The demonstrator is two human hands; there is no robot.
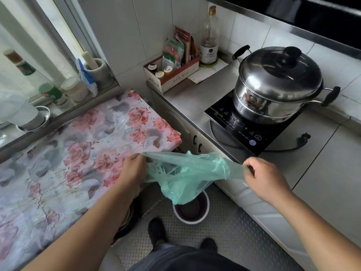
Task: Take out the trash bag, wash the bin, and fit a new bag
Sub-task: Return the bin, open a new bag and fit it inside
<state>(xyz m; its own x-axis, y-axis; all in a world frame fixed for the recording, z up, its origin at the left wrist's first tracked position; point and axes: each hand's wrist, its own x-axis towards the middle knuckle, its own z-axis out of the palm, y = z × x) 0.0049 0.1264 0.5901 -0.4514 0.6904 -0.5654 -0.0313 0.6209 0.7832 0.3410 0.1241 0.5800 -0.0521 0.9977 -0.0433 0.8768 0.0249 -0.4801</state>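
A thin green plastic bag (183,173) hangs stretched between my two hands above the floor. My left hand (133,169) pinches its left edge and my right hand (263,177) pinches its right edge, pulling the mouth wide. Directly below the bag stands a small round bin (203,216) with a white rim and a dark inside, on the grey patterned floor. The bag's bottom hides the bin's far rim. I cannot tell whether the bag touches the bin.
A table under a floral plastic cloth (78,149) is at my left. On the right, a steel counter (195,98) carries an induction hob (244,130) with a lidded steel pot (277,83), a condiment box (172,75) and a bottle (209,42). My feet (156,231) stand near the bin.
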